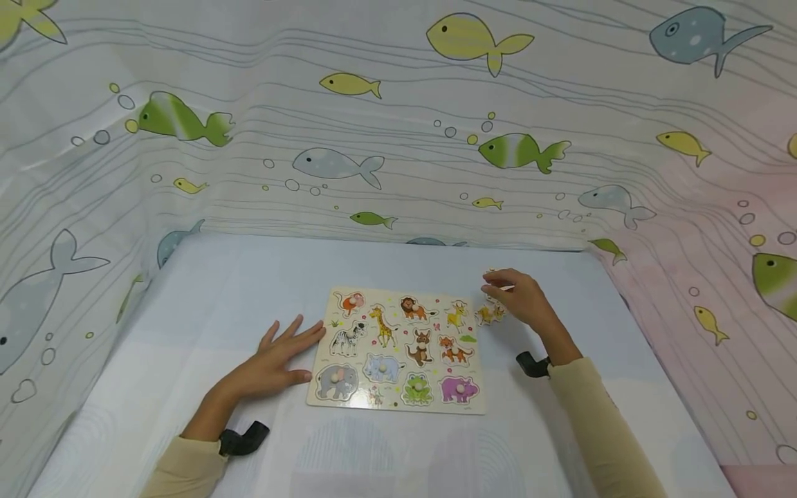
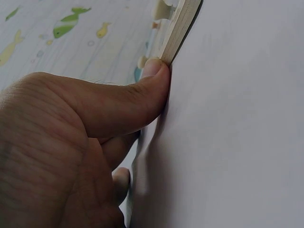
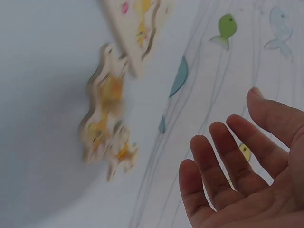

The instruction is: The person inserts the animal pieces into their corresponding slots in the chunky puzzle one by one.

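A wooden peg puzzle board (image 1: 398, 290) with knobbed animal pieces, among them an elephant (image 1: 337, 382), a lion (image 1: 417, 308) and a purple hippo (image 1: 459, 389), lies flat on the table. My left hand (image 1: 274, 363) has its fingers spread at the board's left edge; in the left wrist view the thumb (image 2: 147, 97) touches that wooden edge. Beyond the board's upper right corner, my right hand (image 1: 519, 296) hovers over loose puzzle pieces (image 1: 490, 315) and partly hides them. The right wrist view shows the right hand (image 3: 237, 175) with loosely bent fingers and nothing in them, apart from two blurred yellow-orange pieces (image 3: 97, 109).
The table (image 1: 398, 456) has a pale cover. A fish-patterned curtain (image 1: 398, 124) stands round its back and sides. Black wrist cameras (image 1: 244, 439) sit on both wrists.
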The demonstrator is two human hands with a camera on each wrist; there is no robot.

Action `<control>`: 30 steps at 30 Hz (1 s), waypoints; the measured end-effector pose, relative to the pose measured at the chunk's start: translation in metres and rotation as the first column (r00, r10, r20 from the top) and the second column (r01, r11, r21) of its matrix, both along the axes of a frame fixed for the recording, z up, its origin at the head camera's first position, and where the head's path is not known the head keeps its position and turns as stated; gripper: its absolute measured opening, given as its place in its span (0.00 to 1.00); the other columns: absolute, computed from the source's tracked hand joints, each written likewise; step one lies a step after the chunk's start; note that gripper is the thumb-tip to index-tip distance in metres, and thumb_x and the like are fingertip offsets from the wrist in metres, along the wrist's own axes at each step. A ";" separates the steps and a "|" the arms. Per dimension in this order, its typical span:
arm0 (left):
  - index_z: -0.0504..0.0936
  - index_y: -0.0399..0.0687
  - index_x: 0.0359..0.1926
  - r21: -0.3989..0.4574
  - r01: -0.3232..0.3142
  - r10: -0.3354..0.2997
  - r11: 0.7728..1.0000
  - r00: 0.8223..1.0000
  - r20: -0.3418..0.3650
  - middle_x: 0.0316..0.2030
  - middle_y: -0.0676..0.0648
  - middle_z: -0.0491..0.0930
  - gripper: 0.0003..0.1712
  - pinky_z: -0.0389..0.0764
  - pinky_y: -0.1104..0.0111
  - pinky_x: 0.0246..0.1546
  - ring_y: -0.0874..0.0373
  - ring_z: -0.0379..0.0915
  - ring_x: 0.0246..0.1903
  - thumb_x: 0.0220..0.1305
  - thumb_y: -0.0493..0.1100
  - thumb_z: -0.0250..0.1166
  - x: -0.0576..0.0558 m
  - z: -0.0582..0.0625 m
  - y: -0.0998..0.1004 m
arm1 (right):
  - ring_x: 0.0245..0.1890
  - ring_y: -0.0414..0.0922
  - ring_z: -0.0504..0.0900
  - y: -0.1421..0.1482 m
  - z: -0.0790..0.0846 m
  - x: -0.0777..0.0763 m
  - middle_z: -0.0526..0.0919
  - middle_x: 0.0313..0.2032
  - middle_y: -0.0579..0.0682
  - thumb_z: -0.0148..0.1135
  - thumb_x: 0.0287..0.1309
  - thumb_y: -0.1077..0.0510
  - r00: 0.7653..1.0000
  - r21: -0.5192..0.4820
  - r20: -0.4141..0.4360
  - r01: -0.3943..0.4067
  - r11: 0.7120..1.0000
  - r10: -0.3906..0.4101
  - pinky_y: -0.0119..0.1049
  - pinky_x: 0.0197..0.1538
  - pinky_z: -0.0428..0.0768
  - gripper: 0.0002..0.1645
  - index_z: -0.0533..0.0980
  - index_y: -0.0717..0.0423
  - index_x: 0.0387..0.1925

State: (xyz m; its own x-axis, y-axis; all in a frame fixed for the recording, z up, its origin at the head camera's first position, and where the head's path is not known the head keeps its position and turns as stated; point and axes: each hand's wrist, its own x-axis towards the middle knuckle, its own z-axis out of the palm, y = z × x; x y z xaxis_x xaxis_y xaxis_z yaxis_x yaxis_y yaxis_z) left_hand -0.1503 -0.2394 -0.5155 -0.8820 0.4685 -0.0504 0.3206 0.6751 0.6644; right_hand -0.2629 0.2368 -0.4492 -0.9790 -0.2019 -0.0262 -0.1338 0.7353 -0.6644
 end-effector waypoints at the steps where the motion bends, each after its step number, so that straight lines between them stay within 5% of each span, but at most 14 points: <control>1: 0.61 0.50 0.76 -0.001 0.000 0.000 1.000 1.000 -0.003 0.76 0.44 0.58 0.48 0.24 0.38 0.73 0.33 0.35 0.78 0.56 0.44 0.73 0.000 0.000 0.000 | 0.57 0.56 0.79 0.005 -0.002 -0.001 0.82 0.57 0.56 0.62 0.67 0.47 1.000 0.003 0.005 0.014 1.000 -0.014 0.53 0.59 0.79 0.25 0.78 0.57 0.59; 12: 0.62 0.48 0.76 0.003 0.005 -0.005 1.000 1.000 -0.019 0.76 0.43 0.59 0.48 0.25 0.36 0.73 0.31 0.36 0.77 0.56 0.46 0.72 0.001 0.002 0.000 | 0.64 0.58 0.73 0.036 -0.021 -0.013 0.78 0.62 0.56 0.61 0.67 0.42 0.983 -0.038 0.083 0.168 0.985 -0.165 0.59 0.64 0.73 0.28 0.76 0.51 0.62; 30: 0.61 0.49 0.76 -0.001 0.002 -0.002 1.000 1.000 -0.007 0.76 0.44 0.58 0.48 0.25 0.37 0.73 0.32 0.35 0.78 0.56 0.44 0.72 0.002 0.001 0.002 | 0.67 0.58 0.71 0.039 -0.046 -0.028 0.77 0.62 0.58 0.62 0.67 0.48 0.962 -0.089 0.167 0.233 0.968 -0.216 0.56 0.65 0.75 0.27 0.75 0.54 0.64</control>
State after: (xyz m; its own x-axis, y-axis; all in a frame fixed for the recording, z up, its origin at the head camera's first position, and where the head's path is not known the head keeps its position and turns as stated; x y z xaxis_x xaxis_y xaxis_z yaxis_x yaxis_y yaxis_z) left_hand -0.1481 -0.2376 -0.5141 -0.8815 0.4700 -0.0446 0.3264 0.6750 0.6617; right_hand -0.2904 0.2762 -0.4950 -0.9851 0.0123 -0.1717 0.1373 0.6580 -0.7404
